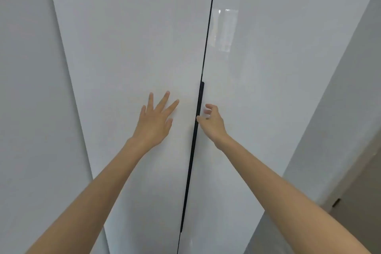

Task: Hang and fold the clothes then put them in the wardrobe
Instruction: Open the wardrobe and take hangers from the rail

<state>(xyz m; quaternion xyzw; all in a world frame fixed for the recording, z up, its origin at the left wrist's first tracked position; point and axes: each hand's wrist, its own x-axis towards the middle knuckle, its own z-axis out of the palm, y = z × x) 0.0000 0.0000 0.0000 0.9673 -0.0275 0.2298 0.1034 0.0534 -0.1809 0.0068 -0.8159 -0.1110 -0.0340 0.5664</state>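
Note:
Two glossy white wardrobe doors fill the view, both closed, the left door (127, 47) and the right door (268, 68) meeting at a thin dark gap. A long black handle strip (195, 140) runs down that gap. My left hand (154, 121) lies flat with spread fingers on the left door, just left of the handle. My right hand (210, 121) is at the handle, its thumb tip touching the black strip and its fingers loosely curled, holding nothing. No clothes are in view.
A plain white wall (31, 88) stands at the left of the wardrobe. At the right runs a grey side panel (340, 109), with a beige door (358, 202) and its small dark fitting low in the corner.

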